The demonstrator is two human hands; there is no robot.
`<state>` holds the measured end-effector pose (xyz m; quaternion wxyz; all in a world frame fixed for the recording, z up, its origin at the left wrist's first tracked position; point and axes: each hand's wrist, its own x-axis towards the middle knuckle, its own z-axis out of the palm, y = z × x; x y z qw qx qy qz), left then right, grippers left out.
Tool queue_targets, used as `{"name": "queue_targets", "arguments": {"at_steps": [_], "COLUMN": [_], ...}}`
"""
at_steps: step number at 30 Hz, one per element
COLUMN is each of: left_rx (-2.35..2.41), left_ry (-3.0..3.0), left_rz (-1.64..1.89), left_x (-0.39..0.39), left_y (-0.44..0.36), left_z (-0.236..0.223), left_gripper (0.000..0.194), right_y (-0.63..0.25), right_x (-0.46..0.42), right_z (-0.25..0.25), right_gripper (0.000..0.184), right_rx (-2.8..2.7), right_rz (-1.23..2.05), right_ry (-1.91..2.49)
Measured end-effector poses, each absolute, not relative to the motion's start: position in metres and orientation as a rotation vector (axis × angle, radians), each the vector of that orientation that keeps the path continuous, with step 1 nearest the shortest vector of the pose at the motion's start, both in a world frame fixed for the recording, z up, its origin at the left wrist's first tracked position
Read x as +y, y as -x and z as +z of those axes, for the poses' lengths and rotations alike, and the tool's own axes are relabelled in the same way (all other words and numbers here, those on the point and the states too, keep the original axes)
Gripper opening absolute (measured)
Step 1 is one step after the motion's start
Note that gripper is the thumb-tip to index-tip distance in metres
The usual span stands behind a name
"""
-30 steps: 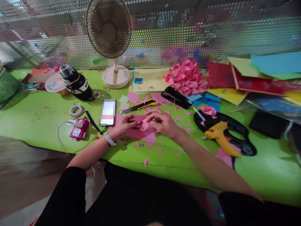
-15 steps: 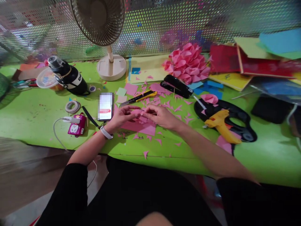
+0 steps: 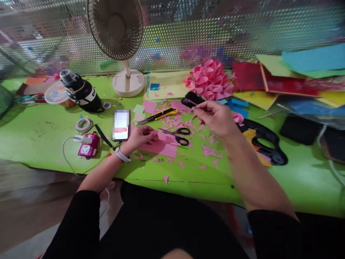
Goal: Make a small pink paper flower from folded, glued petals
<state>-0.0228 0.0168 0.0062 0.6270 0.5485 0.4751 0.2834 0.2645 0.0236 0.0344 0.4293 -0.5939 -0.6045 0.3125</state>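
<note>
My left hand (image 3: 140, 138) is low over a pink paper sheet (image 3: 164, 145), its thumb and fingers closed on a small pink paper piece that they mostly cover. Black-handled scissors (image 3: 178, 136) lie just right of it, blades toward the fingers. Farther right, my right hand (image 3: 215, 117) is raised beside the black stapler (image 3: 192, 99) and hides part of it. Its thumb and fingertips are pinched together; whatever is between them is too small to tell. Pink paper scraps (image 3: 211, 151) are scattered around, and a yellow-black utility knife (image 3: 159, 116) lies behind the left hand.
Behind the stapler sits a pink paper flower cluster (image 3: 210, 81). A fan (image 3: 128, 82), a black bottle (image 3: 83, 93), a phone (image 3: 121, 124) and a purple plug adapter (image 3: 90, 145) stand or lie leftward. A yellow glue gun (image 3: 250, 136), partly hidden, lies beyond my right forearm.
My right hand has moved away from the left, up and right to the stapler. The scissors now show on the paper where the hands were together. My left hand stays almost in place.
</note>
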Motion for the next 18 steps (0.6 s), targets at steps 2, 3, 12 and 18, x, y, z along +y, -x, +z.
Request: {"name": "queue_targets", "arguments": {"at_steps": [2, 3, 12, 18], "left_rx": [1.095, 1.108, 1.457, 1.406], "left_ry": [-1.288, -1.321, -1.801, -1.92], "left_rz": [0.652, 0.647, 0.839, 0.853], "left_x": [0.015, 0.015, 0.016, 0.012], "left_y": [0.021, 0.021, 0.029, 0.028], "left_z": [0.005, 0.004, 0.003, 0.007], "left_gripper": [0.028, 0.027, 0.022, 0.013], "right_y": [-0.268, -0.266, -0.201, -0.12], "right_x": [0.026, 0.026, 0.092, 0.156], "right_z": [0.032, 0.03, 0.032, 0.016], "right_gripper": [0.035, 0.035, 0.016, 0.037], "right_rx": [-1.524, -1.547, -2.062, -2.293], "right_rz": [0.818, 0.843, 0.645, 0.558], "right_ry": [1.493, 1.5, 1.635, 1.695]}}
